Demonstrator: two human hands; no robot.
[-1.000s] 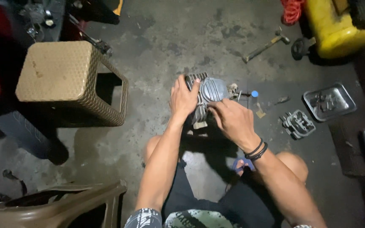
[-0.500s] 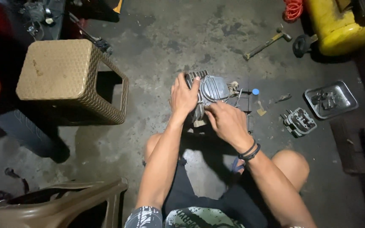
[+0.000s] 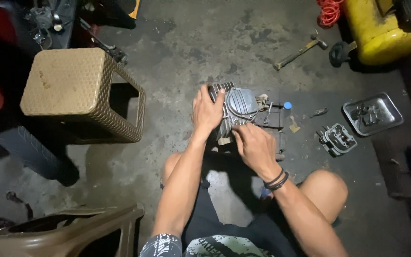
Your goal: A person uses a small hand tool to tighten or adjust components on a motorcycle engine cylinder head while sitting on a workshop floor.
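A grey finned engine cylinder head (image 3: pixel 238 108) sits on the concrete floor between my knees. My left hand (image 3: pixel 206 112) clasps its left side, fingers spread over the fins. My right hand (image 3: pixel 253 145) rests against its near lower edge, fingers curled at the metal; whether it holds a small part or tool is hidden. A black band circles my right wrist.
A tan woven plastic stool (image 3: pixel 79 95) stands at the left, another brown stool (image 3: pixel 63 233) at the bottom left. A metal tray (image 3: pixel 390 115) with parts and a second finned part (image 3: pixel 337 139) lie at the right. A hammer (image 3: pixel 300 51) and yellow tank (image 3: pixel 381 33) sit far right.
My right hand slid down and toward me along the near edge of the cylinder head. The left hand kept its hold on the left side.
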